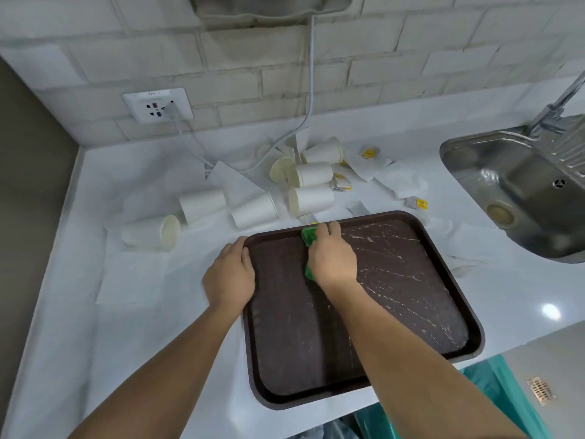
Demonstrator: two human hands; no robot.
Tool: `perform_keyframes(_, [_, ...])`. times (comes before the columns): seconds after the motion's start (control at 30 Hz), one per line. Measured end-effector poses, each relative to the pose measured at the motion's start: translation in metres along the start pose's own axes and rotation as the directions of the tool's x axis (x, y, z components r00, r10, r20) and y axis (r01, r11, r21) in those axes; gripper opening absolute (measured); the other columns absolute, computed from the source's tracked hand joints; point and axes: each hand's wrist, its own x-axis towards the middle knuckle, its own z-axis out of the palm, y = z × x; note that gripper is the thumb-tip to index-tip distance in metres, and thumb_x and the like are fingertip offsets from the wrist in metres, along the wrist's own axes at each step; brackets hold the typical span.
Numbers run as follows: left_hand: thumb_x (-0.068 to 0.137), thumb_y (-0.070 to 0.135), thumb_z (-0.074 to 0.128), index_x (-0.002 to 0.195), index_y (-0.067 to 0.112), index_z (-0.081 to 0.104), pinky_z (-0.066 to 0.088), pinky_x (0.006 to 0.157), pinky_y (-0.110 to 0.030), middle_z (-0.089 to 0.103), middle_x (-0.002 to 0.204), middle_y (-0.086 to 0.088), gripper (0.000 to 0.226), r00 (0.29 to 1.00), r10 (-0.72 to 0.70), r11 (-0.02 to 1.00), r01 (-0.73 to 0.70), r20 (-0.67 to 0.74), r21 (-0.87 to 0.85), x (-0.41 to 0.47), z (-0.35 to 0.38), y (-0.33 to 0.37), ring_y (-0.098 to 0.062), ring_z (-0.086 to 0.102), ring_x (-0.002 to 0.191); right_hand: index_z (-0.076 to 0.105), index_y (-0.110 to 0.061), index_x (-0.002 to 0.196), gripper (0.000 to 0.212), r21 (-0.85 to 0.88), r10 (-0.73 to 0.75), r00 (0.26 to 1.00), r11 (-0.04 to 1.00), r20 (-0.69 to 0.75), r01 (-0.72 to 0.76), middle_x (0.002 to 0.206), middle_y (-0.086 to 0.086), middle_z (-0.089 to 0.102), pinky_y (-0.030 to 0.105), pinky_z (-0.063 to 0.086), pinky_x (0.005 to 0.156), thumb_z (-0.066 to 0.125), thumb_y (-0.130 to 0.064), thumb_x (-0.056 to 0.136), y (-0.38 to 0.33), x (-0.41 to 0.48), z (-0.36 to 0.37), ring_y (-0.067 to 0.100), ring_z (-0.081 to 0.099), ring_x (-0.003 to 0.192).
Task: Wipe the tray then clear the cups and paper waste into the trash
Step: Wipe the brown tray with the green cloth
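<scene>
No legible text or labels

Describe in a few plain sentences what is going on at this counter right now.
A person is wiping a dark brown rectangular plastic tray. The right hand presses a green sponge near the tray's far rim, while the left hand holds its left edge. White streaks cover the tray's right half. Behind it, white paper cups lie tipped among white paper napkins, not yet cleared. A teal bin liner shows below the counter edge.
</scene>
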Motion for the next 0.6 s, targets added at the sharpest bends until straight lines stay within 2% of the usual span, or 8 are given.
perform_keyframes(0.07, [0.108,0.032,0.033,0.141,0.031,0.056,0.043,0.068,-0.029,0.066,0.109,0.007,0.040,1.000,-0.022,1.000,0.022,-0.005,-0.001,0.001,0.000,0.002,-0.019,0.065,0.094,0.049,-0.011,0.118,0.043,-0.012,0.019,1.000,1.000,-0.015,-0.020,0.128,0.009,0.041,0.033,0.038,0.054,0.066,-0.008,0.079,-0.012,-0.004,0.003,0.032,0.062,0.082])
perform_keyframes(0.2, [0.107,0.028,0.035,0.136,0.031,0.059,0.044,0.065,-0.031,0.064,0.101,0.006,0.037,0.999,-0.036,0.999,0.036,-0.014,-0.020,-0.001,0.000,0.004,-0.020,0.063,0.087,0.055,-0.007,0.111,0.025,0.009,-0.157,0.987,0.988,0.029,0.157,0.123,0.012,0.047,0.034,0.034,0.052,0.061,-0.007,0.087,-0.054,-0.020,0.016,0.034,0.063,0.078])
perform_keyframes(0.27, [0.107,0.027,0.036,0.132,0.031,0.060,0.044,0.064,-0.031,0.063,0.098,0.007,0.036,1.000,-0.017,0.999,0.016,-0.011,-0.033,-0.001,-0.001,0.003,-0.019,0.062,0.085,0.055,-0.007,0.111,0.022,0.011,-0.200,0.979,0.980,0.043,0.200,0.122,0.011,0.048,0.035,0.033,0.052,0.059,-0.009,0.089,-0.062,-0.020,0.017,0.034,0.062,0.076])
perform_keyframes(0.33, [0.107,0.028,0.037,0.133,0.030,0.061,0.044,0.066,-0.030,0.064,0.098,0.007,0.036,1.000,0.010,0.999,-0.010,-0.006,-0.045,0.001,-0.002,0.000,-0.018,0.062,0.088,0.054,-0.008,0.113,0.025,-0.011,-0.166,0.985,0.986,0.054,0.167,0.124,0.010,0.046,0.036,0.035,0.054,0.058,-0.010,0.089,-0.055,-0.011,0.011,0.035,0.062,0.078])
perform_keyframes(0.4, [0.108,0.028,0.036,0.137,0.029,0.060,0.047,0.070,-0.030,0.066,0.103,0.006,0.038,0.999,0.030,0.999,-0.030,0.012,-0.045,0.004,-0.003,-0.002,-0.018,0.063,0.093,0.054,-0.009,0.114,0.028,-0.021,-0.065,0.997,0.998,0.042,0.066,0.125,0.009,0.046,0.036,0.038,0.056,0.057,-0.009,0.087,-0.036,-0.002,0.004,0.036,0.064,0.081])
perform_keyframes(0.5, [0.108,0.029,0.035,0.141,0.027,0.058,0.050,0.074,-0.031,0.068,0.108,0.005,0.040,0.998,0.053,0.998,-0.052,0.029,-0.040,0.003,-0.005,-0.004,-0.019,0.065,0.096,0.056,-0.010,0.111,0.022,-0.006,0.092,0.996,0.996,0.010,-0.092,0.125,0.008,0.044,0.036,0.040,0.055,0.055,-0.011,0.089,-0.010,0.007,-0.004,0.036,0.059,0.071])
perform_keyframes(0.6, [0.109,0.028,0.036,0.143,0.024,0.057,0.050,0.076,-0.032,0.068,0.110,0.003,0.041,0.998,0.052,0.997,-0.050,0.035,-0.052,0.003,-0.006,-0.002,-0.021,0.065,0.097,0.058,-0.011,0.108,0.019,-0.015,0.093,0.996,0.996,-0.003,-0.093,0.125,0.007,0.043,0.034,0.042,0.055,0.058,-0.011,0.088,-0.019,0.007,-0.002,0.031,0.057,0.069])
